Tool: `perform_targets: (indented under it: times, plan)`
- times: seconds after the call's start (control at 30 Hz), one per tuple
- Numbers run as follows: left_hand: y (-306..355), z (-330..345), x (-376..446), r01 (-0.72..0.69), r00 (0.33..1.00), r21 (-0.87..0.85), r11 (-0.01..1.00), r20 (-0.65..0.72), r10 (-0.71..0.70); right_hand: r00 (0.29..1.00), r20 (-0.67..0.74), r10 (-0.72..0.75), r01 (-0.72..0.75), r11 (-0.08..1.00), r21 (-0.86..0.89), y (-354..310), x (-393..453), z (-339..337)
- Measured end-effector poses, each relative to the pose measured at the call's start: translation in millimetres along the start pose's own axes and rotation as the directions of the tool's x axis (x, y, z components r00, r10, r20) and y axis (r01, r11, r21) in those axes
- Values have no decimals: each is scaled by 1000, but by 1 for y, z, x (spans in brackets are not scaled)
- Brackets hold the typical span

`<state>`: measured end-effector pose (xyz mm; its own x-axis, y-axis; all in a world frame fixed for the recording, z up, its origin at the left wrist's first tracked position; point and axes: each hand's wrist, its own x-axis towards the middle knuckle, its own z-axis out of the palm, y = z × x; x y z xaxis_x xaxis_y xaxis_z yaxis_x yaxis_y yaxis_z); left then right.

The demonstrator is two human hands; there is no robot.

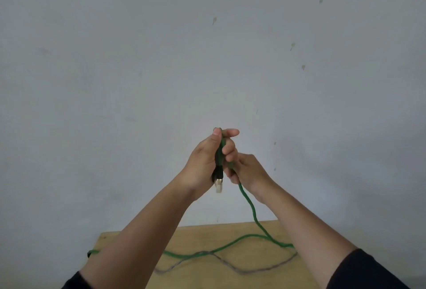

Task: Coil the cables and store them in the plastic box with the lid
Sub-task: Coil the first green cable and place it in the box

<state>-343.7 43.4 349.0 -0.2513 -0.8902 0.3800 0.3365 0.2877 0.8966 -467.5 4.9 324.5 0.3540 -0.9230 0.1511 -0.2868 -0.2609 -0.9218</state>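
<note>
- The green cable (250, 208) was held up in front of the wall (138, 58), raised well above the table (207, 238).
- Its end, a black plug with a pale, blurred connector tip (218, 182), hung just below the heel of the left hand (205, 162).
- The left hand gripped the cable's upper part: the thumb lay along it on one side and the fingers curled round from the other, so only a short green strip showed between them.
- The right hand (247, 169) sat just beside and slightly below the left, touching it; its fingers were curled round the cable where the strand left the hands.
- From the right hand the cable dropped down to the table, curved near the right forearm, then ran leftward across the wood and passed behind the left forearm.
- A short green piece with a dark end (91, 253) showed at the table's left edge.
- A grey cable (230, 265) lay loose on the table in a wavy line, crossing the green one near the middle.
- The table was light wood, and only its far part was in sight.
- Both forearms were bare, with dark sleeves (364, 272) at the bottom corners.
- The wall was plain grey-white with a few small marks.
</note>
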Motion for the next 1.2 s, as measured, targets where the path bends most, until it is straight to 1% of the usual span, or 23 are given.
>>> perform_targets:
  times: [0.1,0.17,0.23,0.27,0.4,0.57,0.67,0.73,0.83,0.9,1.0,1.1,1.13,1.2]
  plan:
    - [0,-2,9,-16,996,-57,998,-92,10,998,45,-33,38,995,-97,5,-5,4]
    - [-1,-8,15,-22,991,-40,999,-134,17,995,57,-81,89,985,-148,7,-8,6]
    - [-2,-15,17,-11,992,-29,1000,-124,7,992,47,-119,127,969,-211,9,-8,4]
    - [-3,-19,17,-1,995,-24,1000,-97,-1,990,25,-138,140,963,-229,11,-7,2]
    - [-5,-24,15,-8,1000,73,997,10,7,976,-118,-183,160,970,-185,22,0,-5]
    - [6,-27,18,-54,998,49,997,20,53,979,-93,-184,174,979,-103,29,-4,-14]
    - [8,-35,20,-77,997,13,997,-5,77,970,-102,-220,214,975,-65,29,-8,-18]
    - [10,-38,21,-110,992,-46,993,-64,107,969,-81,-233,227,971,-76,28,-10,-16]
    - [19,-48,26,-169,969,-152,974,-204,137,969,-45,-244,230,952,-203,32,-16,-8]
    - [23,-54,29,-171,956,-133,976,-262,131,957,10,-289,279,914,-294,33,-21,-3]
    - [17,-55,29,-128,960,-25,991,-254,118,906,135,-402,422,820,-387,27,-22,6]
    - [6,-55,25,-95,959,81,992,-259,113,886,180,-428,462,771,-438,15,-17,3]
    - [5,-56,24,-99,956,78,992,-270,116,886,205,-415,461,758,-461,14,-16,1]
    - [7,-55,23,-136,943,-23,990,-309,122,889,256,-380,458,723,-518,16,-15,-3]
